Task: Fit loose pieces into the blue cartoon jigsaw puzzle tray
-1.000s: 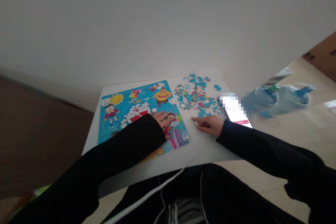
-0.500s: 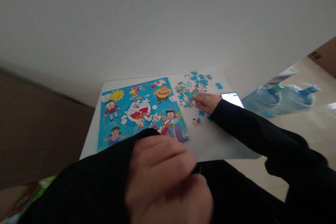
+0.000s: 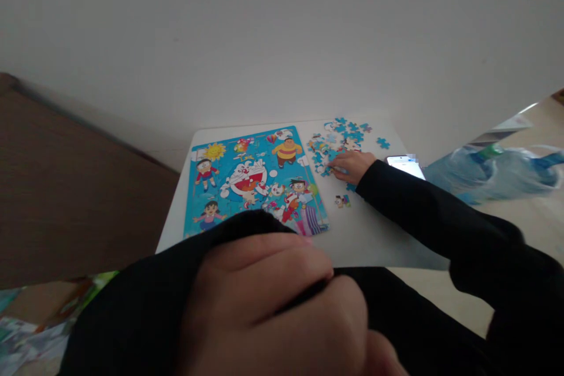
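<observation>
A pile of loose jigsaw pieces (image 3: 338, 140), mostly blue with some printed colour, lies at the far right of a small white table (image 3: 365, 235). The person's right hand (image 3: 350, 165) rests on the near edge of that pile, fingers stretched flat toward the pieces. Whether a piece is pinched under the fingertips cannot be told from here.

One small joined cluster of pieces (image 3: 342, 201) sits apart from the pile, nearer the person, just right of the puzzle board (image 3: 253, 179). The board fills the left half of the table and looks almost complete: a bright blue cartoon scene with a round white-and-blue cat figure in the middle, several children around it and a sun in the top left corner. No words on it can be read.

The left hand (image 3: 273, 305) is raised very close to the camera, large and blurred, fingers curled into a loose fist. It hides the near edge of the board, and whether it holds anything cannot be told.

The work appears to be at the sorting stage, with the right hand searching the pile. A sensible next move would call for a fine fingertip pinch on a single piece.

Beyond the right sleeve lies a smartphone (image 3: 405, 165) with its screen lit, the text too small to read. On the floor to the right lie large blue water bottles (image 3: 489, 173).
</observation>
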Demonstrator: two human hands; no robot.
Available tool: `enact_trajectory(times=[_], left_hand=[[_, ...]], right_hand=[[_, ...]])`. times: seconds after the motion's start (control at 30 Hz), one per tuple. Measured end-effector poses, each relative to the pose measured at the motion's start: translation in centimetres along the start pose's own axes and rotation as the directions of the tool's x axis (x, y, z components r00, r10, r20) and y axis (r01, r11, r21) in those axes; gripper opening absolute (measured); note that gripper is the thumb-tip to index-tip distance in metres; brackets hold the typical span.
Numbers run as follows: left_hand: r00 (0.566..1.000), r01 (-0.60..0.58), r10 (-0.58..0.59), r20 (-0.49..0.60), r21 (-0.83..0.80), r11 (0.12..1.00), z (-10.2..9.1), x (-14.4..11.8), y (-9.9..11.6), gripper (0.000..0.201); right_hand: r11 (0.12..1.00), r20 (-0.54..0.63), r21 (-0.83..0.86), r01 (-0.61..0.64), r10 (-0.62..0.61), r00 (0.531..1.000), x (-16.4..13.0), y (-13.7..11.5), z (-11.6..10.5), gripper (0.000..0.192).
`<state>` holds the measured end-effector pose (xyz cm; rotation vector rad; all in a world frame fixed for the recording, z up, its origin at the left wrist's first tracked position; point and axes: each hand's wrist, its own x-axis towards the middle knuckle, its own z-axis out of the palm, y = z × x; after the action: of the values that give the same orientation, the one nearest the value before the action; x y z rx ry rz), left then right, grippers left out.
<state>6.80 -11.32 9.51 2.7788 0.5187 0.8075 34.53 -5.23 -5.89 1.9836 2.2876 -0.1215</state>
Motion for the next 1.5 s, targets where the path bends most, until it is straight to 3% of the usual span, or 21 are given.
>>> enact_trajectory(times=[0.07,0.13,0.2,0.33,0.4,0.47,0.53,0.7,0.87,1.03,1.23,1.33,1.5], left_hand=[[0.997,-0.013,0.011,-0.076,-0.018,1.0,1.2,0.2,-1.2,0.005],[0.99,-0.123,0.125,0.058,-0.045,0.991,3.6,-0.2,-3.4,0.016],[0.977,-0.082,0.083,0.195,-0.016,0.997,6.8,-1.2,-6.0,0.029],[0.949,0.044,-0.093,0.3,0.165,0.985,12.0,-4.2,-9.6,0.046],[0.944,0.05,-0.117,0.309,0.218,0.975,13.1,-5.4,-10.0,0.045],[0.949,0.056,-0.127,0.289,0.241,0.969,13.5,-6.1,-9.8,0.043],[0.957,0.066,-0.126,0.26,0.227,0.972,13.6,-6.3,-9.1,0.043],[0.968,0.071,-0.089,0.237,0.084,0.994,15.6,-6.0,-6.3,0.044],[0.972,0.087,-0.108,0.208,0.104,0.991,19.2,-5.8,-5.0,0.043],[0.988,0.016,-0.043,0.147,0.18,0.984,21.2,-6.1,-5.7,0.045],[0.986,0.054,-0.079,0.144,0.17,0.984,21.5,-5.1,-6.0,0.04],[0.988,0.049,-0.067,0.138,0.13,0.99,21.8,-3.8,-6.1,0.032],[0.998,0.055,-0.055,-0.005,0.147,0.988,23.6,-2.3,-5.9,0.026]], right_hand=[[0.999,-0.065,-0.018,-0.043,0.042,0.997,-0.4,0.1,0.2,0.028],[0.999,-0.164,-0.011,-0.049,0.046,0.985,-1.0,0.2,0.5,0.026],[1.0,-0.284,0.007,0.007,-0.005,0.959,-2.0,0.1,0.9,0.025],[0.973,-0.509,0.01,0.23,-0.193,0.839,-5.2,-1.6,2.3,0.023],[0.948,-0.58,-0.001,0.318,-0.26,0.772,-7.1,-2.8,3.3,0.021],[0.934,-0.608,0.002,0.357,-0.282,0.742,-8.6,-3.7,4.1,0.02],[0.939,-0.61,0.046,0.34,-0.243,0.754,-9.6,-4.1,4.7,0.02],[0.967,-0.519,0.176,0.186,-0.07,0.852,-9.7,-2.7,4.7,0.031],[0.959,-0.398,0.219,0.178,-0.079,0.914,-8.4,-1.9,5.1,0.029],[0.942,-0.458,0.295,0.157,-0.005,0.889,-8.4,-2.1,5.4,0.024],[0.862,-0.484,0.496,0.102,0.178,0.857,-9.2,-2.1,5.4,0.022],[0.832,-0.463,0.547,0.091,0.21,0.861,-9.5,-2.3,5.5,0.021],[0.83,-0.457,0.554,0.059,0.244,0.855,-9.7,-2.5,6.0,0.02]])
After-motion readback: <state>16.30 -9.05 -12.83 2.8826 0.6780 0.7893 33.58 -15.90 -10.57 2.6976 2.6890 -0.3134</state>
